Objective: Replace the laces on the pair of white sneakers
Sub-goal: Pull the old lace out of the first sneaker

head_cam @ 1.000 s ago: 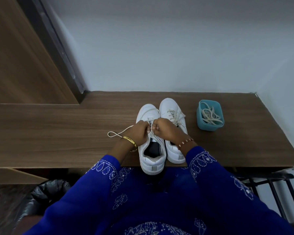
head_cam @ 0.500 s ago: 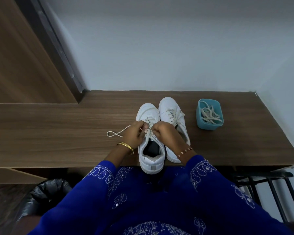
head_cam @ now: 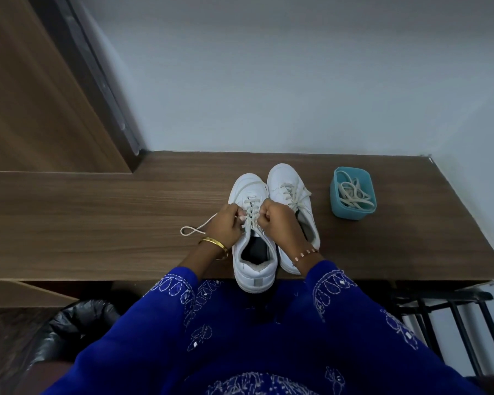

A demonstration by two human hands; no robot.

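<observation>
sneakers [head_cam: 253, 240]: 2 | tubs [head_cam: 352, 193]: 1 | bracelets [head_cam: 214, 244]: 2

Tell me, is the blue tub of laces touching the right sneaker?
Apart. The head view shows bare wooden tabletop between the blue tub and the right sneaker.

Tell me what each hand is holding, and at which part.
Both the left hand and right hand pinch the lace of the left sneaker, at its crossings.

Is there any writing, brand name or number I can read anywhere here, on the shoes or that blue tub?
None can be read.
Near sneaker: small grey heel tab, no legible print.
Far sneaker: no visible text.
Blue tub: plain, holds laces.
Sleeves: white embroidery, patterns only.
</observation>
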